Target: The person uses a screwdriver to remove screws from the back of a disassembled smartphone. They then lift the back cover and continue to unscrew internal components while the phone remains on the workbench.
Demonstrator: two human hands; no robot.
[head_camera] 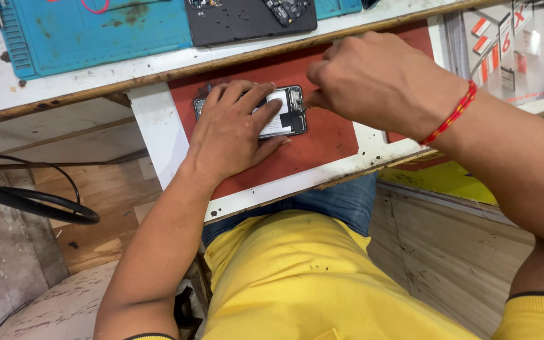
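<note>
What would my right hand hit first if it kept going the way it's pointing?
Probably the opened phone: the right hand points left and down at its right edge, already touching or nearly so; the left hand lies beyond.

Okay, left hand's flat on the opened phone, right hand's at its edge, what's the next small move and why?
Probably keep the left hand pressing the opened phone flat on the red mat while the right hand works gently at the phone's right edge. The right fingertips are bunched there; whether they pinch a tool is hidden, so go slowly.
</note>
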